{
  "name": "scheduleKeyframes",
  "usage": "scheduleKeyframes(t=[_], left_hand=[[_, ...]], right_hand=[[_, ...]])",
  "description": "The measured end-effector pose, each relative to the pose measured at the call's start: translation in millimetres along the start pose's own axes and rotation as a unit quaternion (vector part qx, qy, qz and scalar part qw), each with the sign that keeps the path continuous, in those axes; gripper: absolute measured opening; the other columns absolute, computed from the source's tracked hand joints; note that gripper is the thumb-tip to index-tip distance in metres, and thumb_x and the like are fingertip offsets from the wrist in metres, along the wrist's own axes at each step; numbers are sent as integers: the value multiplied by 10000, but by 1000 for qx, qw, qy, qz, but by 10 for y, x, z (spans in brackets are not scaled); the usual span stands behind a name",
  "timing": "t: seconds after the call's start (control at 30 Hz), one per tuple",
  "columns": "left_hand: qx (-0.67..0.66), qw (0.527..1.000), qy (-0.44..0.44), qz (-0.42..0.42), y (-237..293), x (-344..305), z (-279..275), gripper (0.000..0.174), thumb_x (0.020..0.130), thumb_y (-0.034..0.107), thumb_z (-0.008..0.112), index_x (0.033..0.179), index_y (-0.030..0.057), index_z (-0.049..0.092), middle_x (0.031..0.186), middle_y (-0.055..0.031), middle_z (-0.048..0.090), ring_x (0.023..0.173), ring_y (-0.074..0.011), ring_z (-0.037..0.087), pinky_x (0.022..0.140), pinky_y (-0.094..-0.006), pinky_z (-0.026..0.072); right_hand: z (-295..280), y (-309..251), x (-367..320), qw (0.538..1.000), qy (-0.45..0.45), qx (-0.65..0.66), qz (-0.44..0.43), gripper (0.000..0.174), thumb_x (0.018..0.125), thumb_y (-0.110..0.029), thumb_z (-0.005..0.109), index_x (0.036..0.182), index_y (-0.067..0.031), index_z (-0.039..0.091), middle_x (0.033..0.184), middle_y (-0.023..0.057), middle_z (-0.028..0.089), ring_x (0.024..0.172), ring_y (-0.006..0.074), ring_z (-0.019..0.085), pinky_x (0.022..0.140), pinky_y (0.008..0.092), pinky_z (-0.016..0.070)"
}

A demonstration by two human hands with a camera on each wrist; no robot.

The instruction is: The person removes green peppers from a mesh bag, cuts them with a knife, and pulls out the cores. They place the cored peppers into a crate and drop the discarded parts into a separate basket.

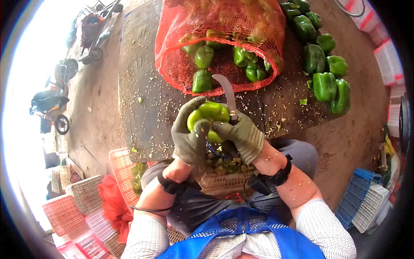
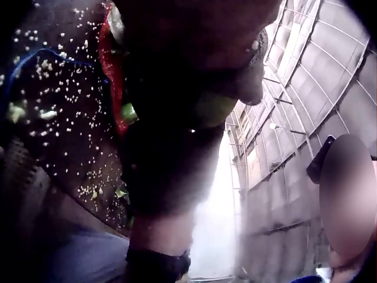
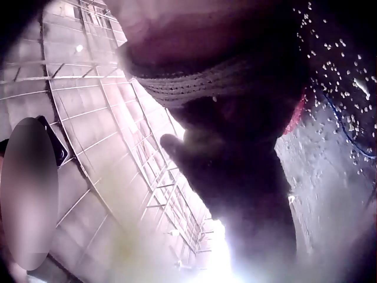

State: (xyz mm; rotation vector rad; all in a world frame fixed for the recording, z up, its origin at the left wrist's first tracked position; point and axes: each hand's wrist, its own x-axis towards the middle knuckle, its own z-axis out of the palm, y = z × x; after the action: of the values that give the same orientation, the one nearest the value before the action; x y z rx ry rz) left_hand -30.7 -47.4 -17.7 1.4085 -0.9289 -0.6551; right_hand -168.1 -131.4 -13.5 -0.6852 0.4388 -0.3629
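In the head view a light green bell pepper is held between two gloved hands over the near edge of the work board. My left hand grips it, fingers around its left side and thumb across the front. My right hand holds a curved knife, its blade pointing up and away, while the thumb reaches to the pepper. In the left wrist view the gloved left hand is a dark shape. The right wrist view shows both gloves dark against the light, hiding most of the pepper.
A red mesh sack of green peppers lies open toward me on the seed-strewn board. More whole peppers line the right side. Below the hands stands a crate of scraps. Stacked crates flank the left; a blue crate stands right.
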Motion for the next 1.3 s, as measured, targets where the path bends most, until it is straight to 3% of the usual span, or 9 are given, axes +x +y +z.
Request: scheduleKeyframes(t=[0.37, 0.47, 0.53, 0.6, 0.77, 0.87, 1.0, 1.13, 1.3], left_hand=[[-120, 971, 79, -189, -276, 44, 82, 442, 958, 428, 639, 1095, 9, 662, 991, -76, 694, 864, -133, 643, 790, -289, 531], [-249, 932, 37, -263, -439, 127, -24, 454, 965, 473, 604, 1032, 26, 657, 968, -85, 693, 817, -147, 657, 761, -302, 541], [-410, 831, 29, -375, -621, 265, -101, 549, 966, 586, 508, 1092, 61, 606, 950, -84, 679, 793, -206, 665, 702, -341, 555], [-308, 855, -53, -414, -787, 326, -287, 559, 955, 608, 510, 1076, 74, 618, 947, -78, 680, 794, -196, 664, 706, -344, 559], [-431, 827, 53, -357, -740, 506, -569, 669, 932, 672, 481, 1062, 30, 615, 927, -142, 667, 816, -267, 660, 748, -395, 565], [-381, 842, 88, -371, -739, 546, -689, 676, 945, 668, 454, 1084, 27, 616, 929, -141, 666, 795, -262, 655, 741, -401, 564], [-326, 881, -22, -341, -945, 468, -805, 774, 952, 711, 358, 1157, 3, 595, 915, -127, 648, 752, -250, 629, 663, -369, 529], [-379, 858, -50, -341, -527, 445, -768, 668, 955, 644, 467, 1131, 14, 600, 835, -71, 627, 682, -187, 615, 560, -319, 487], [-266, 934, -2, -239, -401, 381, -724, 485, 974, 499, 569, 1094, 31, 617, 859, -53, 641, 691, -154, 614, 584, -294, 504]], right_hand=[[3, 202, 71, 988, 140, -45, 41, 394, 894, -162, 711, 1245, -42, 579, 1049, 26, 660, 926, 101, 624, 794, 249, 523], [-128, 440, 163, 980, 130, -153, -16, 380, 857, -120, 710, 1196, -26, 567, 995, 29, 657, 859, 113, 619, 747, 252, 526], [-4, 581, 87, 946, 167, -269, -68, 442, 792, -129, 728, 1189, -18, 569, 973, 25, 635, 832, 95, 587, 740, 265, 520], [-33, 544, 115, 970, 145, -195, 3, 438, 792, -105, 725, 1192, -11, 573, 981, 26, 633, 847, 90, 595, 752, 258, 525], [93, 166, 30, 991, 81, -81, 73, 520, 820, -109, 746, 1301, -55, 556, 1017, 28, 667, 796, 70, 630, 632, 208, 526], [-20, 193, 102, 989, 91, -105, 55, 503, 837, -120, 726, 1300, -40, 546, 1059, 58, 667, 871, 125, 657, 709, 249, 552], [-112, 315, 214, 983, 118, -142, -14, 518, 844, -97, 724, 1326, -32, 543, 1033, 43, 656, 856, 101, 636, 707, 240, 545], [-122, 370, 310, 939, 153, -309, -9, 552, 814, 12, 726, 1337, -51, 562, 1065, 63, 664, 939, 137, 637, 799, 248, 545], [-328, 653, 621, 909, 184, -366, -74, 518, 794, 23, 771, 1269, 0, 566, 1096, 75, 680, 959, 148, 651, 834, 270, 547]])
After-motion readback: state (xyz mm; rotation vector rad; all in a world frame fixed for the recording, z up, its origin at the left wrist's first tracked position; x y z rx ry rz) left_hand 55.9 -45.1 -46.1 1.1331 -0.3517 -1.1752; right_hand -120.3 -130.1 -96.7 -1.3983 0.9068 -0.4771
